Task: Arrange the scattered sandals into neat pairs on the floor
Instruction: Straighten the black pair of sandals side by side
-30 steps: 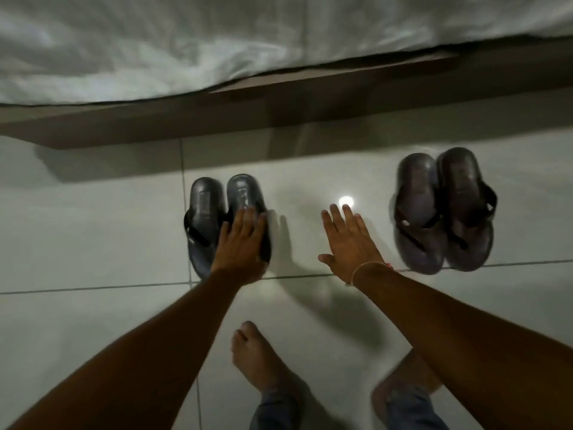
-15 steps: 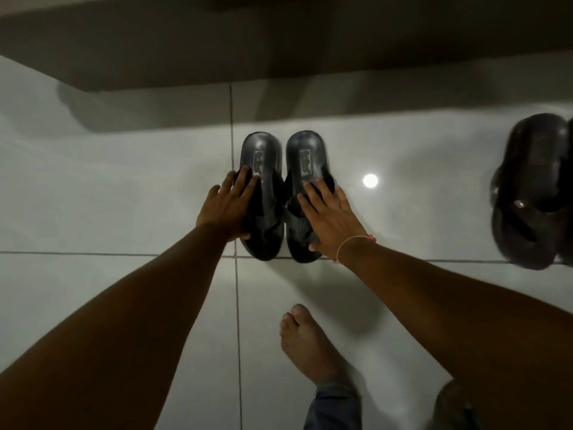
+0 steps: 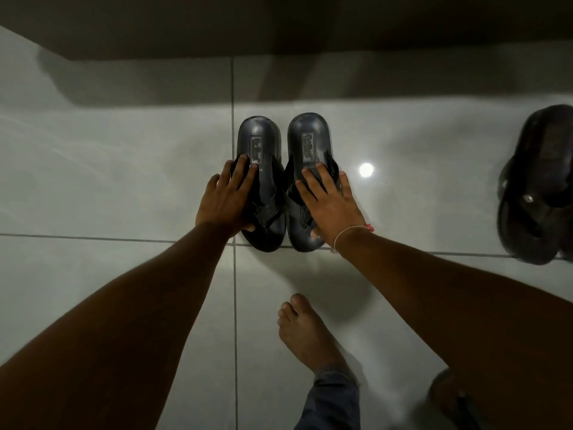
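Two dark sandals stand side by side on the tiled floor in the middle of the head view, heels pointing away from me. My left hand (image 3: pixel 226 201) lies over the strap of the left sandal (image 3: pixel 259 141), fingers spread, thumb hooked at its near edge. My right hand (image 3: pixel 328 206) presses on the right sandal (image 3: pixel 310 135) in the same way, with a thin string bracelet at the wrist. The two sandals touch along their inner sides. A second dark pair (image 3: pixel 539 187) sits at the right edge, partly cut off.
A dark bed base (image 3: pixel 279 23) runs along the top, casting a shadow on the floor. My bare foot (image 3: pixel 307 330) stands on the tiles just behind the pair. A bright light reflection (image 3: pixel 366 169) shines on the tile right of the sandals.
My right hand moved from the bare floor onto the right sandal, and my left hand shifted to the left sandal. The view swung left and down, pushing the second pair to the edge.
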